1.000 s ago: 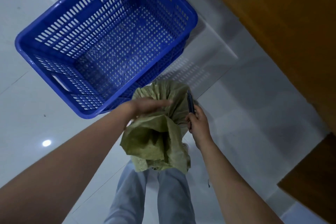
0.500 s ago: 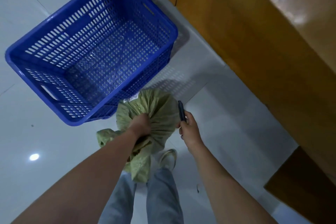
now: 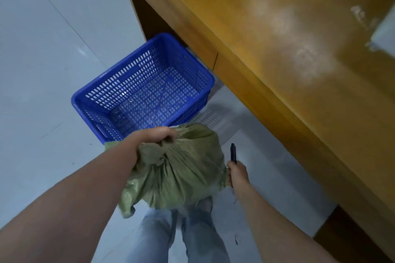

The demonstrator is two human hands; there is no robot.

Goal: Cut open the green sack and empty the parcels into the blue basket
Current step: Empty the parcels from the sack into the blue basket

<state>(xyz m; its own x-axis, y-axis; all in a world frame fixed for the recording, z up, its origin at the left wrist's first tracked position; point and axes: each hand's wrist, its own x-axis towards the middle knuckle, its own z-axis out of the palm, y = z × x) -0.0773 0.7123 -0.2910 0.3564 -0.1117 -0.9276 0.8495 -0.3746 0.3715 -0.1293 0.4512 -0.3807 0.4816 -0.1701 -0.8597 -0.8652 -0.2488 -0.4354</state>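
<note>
A green woven sack [image 3: 181, 168] hangs bunched and full in front of my legs. My left hand [image 3: 154, 136] is closed on its gathered neck at the top. Just right of the sack, my right hand [image 3: 236, 174] grips a dark cutter [image 3: 233, 152] that points upward, apart from the fabric. The blue basket [image 3: 205, 77] stands on the floor just beyond the sack, with nothing visible inside. No parcels show; the sack hides whatever it holds.
A long wooden desk [image 3: 288, 60] runs along the right side, close to the basket's far corner. Pale tiled floor [image 3: 42, 70] spreads to the left. My jeans-clad legs [image 3: 177, 239] are directly under the sack.
The view has tilted up, so the basket looks farther and the desk fills the right. My left hand has raised the sack by its neck. My right hand with the cutter has moved away rightward.
</note>
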